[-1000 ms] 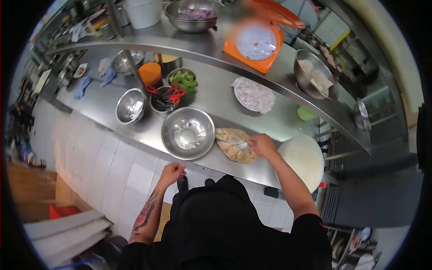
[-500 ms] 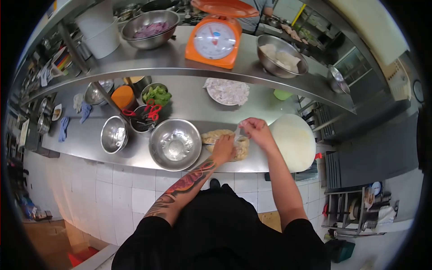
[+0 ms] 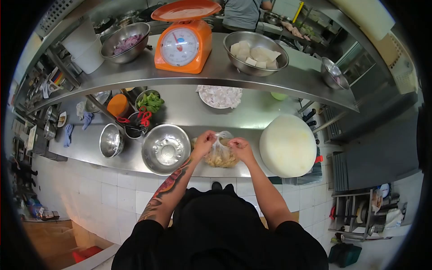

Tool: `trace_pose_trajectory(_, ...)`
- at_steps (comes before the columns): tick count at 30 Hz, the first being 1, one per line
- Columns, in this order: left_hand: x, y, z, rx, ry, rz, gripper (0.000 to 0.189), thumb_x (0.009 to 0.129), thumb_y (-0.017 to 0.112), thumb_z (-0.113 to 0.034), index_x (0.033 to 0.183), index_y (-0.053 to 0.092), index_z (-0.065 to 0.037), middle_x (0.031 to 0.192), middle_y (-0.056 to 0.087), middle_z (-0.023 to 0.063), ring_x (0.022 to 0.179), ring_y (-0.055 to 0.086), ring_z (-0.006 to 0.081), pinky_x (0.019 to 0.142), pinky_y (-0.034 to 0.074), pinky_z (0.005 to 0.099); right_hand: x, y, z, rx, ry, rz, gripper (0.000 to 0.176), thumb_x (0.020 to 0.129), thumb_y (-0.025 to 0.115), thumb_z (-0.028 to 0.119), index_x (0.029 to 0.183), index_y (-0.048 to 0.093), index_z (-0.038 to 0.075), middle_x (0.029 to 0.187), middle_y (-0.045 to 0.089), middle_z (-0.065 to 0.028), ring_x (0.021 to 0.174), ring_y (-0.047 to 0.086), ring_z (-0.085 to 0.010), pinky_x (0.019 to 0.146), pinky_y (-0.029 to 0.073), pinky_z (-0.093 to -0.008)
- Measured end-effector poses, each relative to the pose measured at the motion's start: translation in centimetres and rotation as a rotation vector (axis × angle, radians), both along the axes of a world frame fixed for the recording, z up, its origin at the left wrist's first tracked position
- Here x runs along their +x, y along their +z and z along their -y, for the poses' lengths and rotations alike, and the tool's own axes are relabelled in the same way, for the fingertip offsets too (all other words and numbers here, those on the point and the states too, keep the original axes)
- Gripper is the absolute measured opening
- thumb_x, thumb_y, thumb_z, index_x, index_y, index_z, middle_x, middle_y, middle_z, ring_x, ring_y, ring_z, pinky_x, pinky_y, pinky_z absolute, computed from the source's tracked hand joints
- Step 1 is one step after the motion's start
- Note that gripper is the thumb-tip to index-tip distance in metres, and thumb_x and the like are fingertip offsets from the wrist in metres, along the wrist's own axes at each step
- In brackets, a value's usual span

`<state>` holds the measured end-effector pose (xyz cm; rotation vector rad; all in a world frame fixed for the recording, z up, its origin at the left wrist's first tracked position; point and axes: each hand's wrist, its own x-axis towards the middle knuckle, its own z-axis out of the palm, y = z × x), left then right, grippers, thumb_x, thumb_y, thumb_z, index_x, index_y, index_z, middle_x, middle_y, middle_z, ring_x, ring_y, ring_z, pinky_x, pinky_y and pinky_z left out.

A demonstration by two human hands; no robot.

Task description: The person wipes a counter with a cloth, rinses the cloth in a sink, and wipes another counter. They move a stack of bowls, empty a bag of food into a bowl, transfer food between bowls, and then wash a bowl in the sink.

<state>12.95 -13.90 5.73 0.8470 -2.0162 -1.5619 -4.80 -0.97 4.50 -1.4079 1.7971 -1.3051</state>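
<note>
A clear plastic bag (image 3: 221, 157) with pale yellowish-brown pieces inside rests on the steel counter near its front edge. My left hand (image 3: 206, 141) pinches the left side of the bag's gathered top. On the other side, my right hand (image 3: 240, 147) has its fingers closed on the bag's mouth. The plastic stands up between both hands, its top loosely spread. Just left of the bag is a large steel bowl (image 3: 166, 149) with a wet, shiny inside. What the pieces in the bag are, I cannot make out.
A thick round white chopping board (image 3: 288, 146) lies to the right. Red-handled scissors (image 3: 144, 117) stand in a container at left, near leafy greens (image 3: 151, 102). An overhead shelf (image 3: 216, 81) carries an orange scale (image 3: 183, 47) and bowls. A person (image 3: 243, 20) stands beyond.
My left hand has lifted off the bag's body to its top. My right hand has come down and closer. The bag now stands more upright, and the view has shifted.
</note>
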Motion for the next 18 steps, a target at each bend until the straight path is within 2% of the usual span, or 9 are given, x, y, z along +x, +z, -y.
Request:
trace_pose_trajectory(3, -0.7, -1.0, -0.4, 0.233, 0.138, -0.234, 0.021, 0.086, 0.070, -0.010, 0.105, 0.062, -0.003, 0.077, 0.057, 0.0008, 0.074, 0.053, 0.0085, 0.065, 0.045, 0.0238, -0.7, 0.8, -0.3, 0.000, 0.018, 0.102, 0.024, 0.075, 0.076, 0.012, 0.098, 0.070, 0.007, 0.091, 0.067, -0.0104, 0.087, 0.061, -0.0286, 0.080, 0.048, -0.0349)
trace_pose_trajectory(5, -1.6, -1.2, -1.5, -0.035, -0.001, -0.184, 0.017, 0.089, 0.065, -0.011, 0.104, 0.062, -0.003, 0.079, 0.062, 0.0033, 0.074, 0.057, 0.0100, 0.063, 0.046, 0.0251, 0.5, 1.5, 0.0, -0.122, 0.114, -0.355, 0.019, 0.075, 0.077, 0.014, 0.090, 0.070, 0.006, 0.087, 0.065, -0.0111, 0.081, 0.061, -0.0280, 0.077, 0.048, -0.0318)
trace_pose_trajectory(6, -2.1, -1.7, -1.3, -0.039, 0.003, -0.181, 0.017, 0.089, 0.065, -0.011, 0.104, 0.062, -0.003, 0.079, 0.062, 0.0033, 0.074, 0.057, 0.0100, 0.063, 0.046, 0.0251, 1.5, 1.9, 0.3, -0.127, 0.118, -0.352, 0.019, 0.075, 0.077, 0.014, 0.090, 0.070, 0.006, 0.087, 0.065, -0.0111, 0.081, 0.061, -0.0280, 0.077, 0.048, -0.0318)
trace_pose_trajectory(8, -3.0, -1.7, -0.5, 0.294, -0.027, -0.223, 0.019, 0.095, 0.057, -0.018, 0.109, 0.061, -0.005, 0.090, 0.066, 0.0076, 0.078, 0.061, 0.0132, 0.063, 0.048, 0.0260, 3.2, 2.6, 0.7, -0.100, 0.031, -0.088, 0.019, 0.074, 0.078, 0.015, 0.087, 0.071, 0.005, 0.083, 0.065, -0.0107, 0.081, 0.061, -0.0272, 0.075, 0.048, -0.0325)
trace_pose_trajectory(11, -1.7, -0.1, 0.1, 0.695, 0.150, -0.310, 0.032, 0.100, 0.050, -0.031, 0.118, 0.058, -0.006, 0.098, 0.068, 0.0085, 0.083, 0.064, 0.0164, 0.066, 0.050, 0.0292, 3.3, 3.3, 0.3, -0.168, -0.112, -0.296, 0.018, 0.075, 0.078, 0.014, 0.088, 0.070, 0.004, 0.077, 0.064, -0.0086, 0.075, 0.061, -0.0240, 0.069, 0.048, -0.0316)
trace_pose_trajectory(12, -1.1, 2.1, -0.4, 0.844, 0.241, -0.350, 0.044, 0.101, 0.046, -0.041, 0.127, 0.054, -0.007, 0.112, 0.064, 0.0090, 0.098, 0.061, 0.0180, 0.076, 0.051, 0.0345, 2.9, 2.9, 0.2, -0.168, -0.109, -0.291, 0.018, 0.075, 0.078, 0.014, 0.088, 0.070, 0.004, 0.077, 0.064, -0.0086, 0.075, 0.061, -0.0240, 0.069, 0.048, -0.0316)
trace_pose_trajectory(15, 0.9, 3.7, 0.1, 1.017, 0.424, -0.467, 0.050, 0.101, 0.043, -0.046, 0.132, 0.051, -0.008, 0.127, 0.058, 0.0097, 0.113, 0.055, 0.0207, 0.087, 0.048, 0.0387, 1.4, 1.3, 0.1, 0.026, -0.104, 0.069, 0.015, 0.077, 0.076, 0.012, 0.087, 0.071, 0.003, 0.071, 0.063, -0.0040, 0.067, 0.058, -0.0152, 0.063, 0.046, -0.0291)
trace_pose_trajectory(17, 1.8, 2.5, 0.5, 1.053, 0.358, -0.426, 0.052, 0.100, 0.043, -0.050, 0.137, 0.048, -0.014, 0.137, 0.050, 0.0114, 0.122, 0.048, 0.0249, 0.093, 0.046, 0.0411, 1.2, 0.5, 0.3, 0.075, -0.154, 0.321, 0.011, 0.079, 0.076, 0.011, 0.086, 0.072, 0.004, 0.069, 0.061, 0.0028, 0.066, 0.054, -0.0071, 0.059, 0.044, -0.0261)
trace_pose_trajectory(18, 2.2, 1.9, -0.2, 0.829, 0.218, -0.272, 0.053, 0.099, 0.047, -0.050, 0.136, 0.049, -0.012, 0.135, 0.051, 0.0121, 0.122, 0.048, 0.0260, 0.093, 0.046, 0.0424, 1.2, 0.8, 0.3, 0.075, -0.154, 0.321, 0.011, 0.079, 0.076, 0.011, 0.086, 0.072, 0.004, 0.069, 0.061, 0.0028, 0.066, 0.054, -0.0071, 0.059, 0.044, -0.0261)
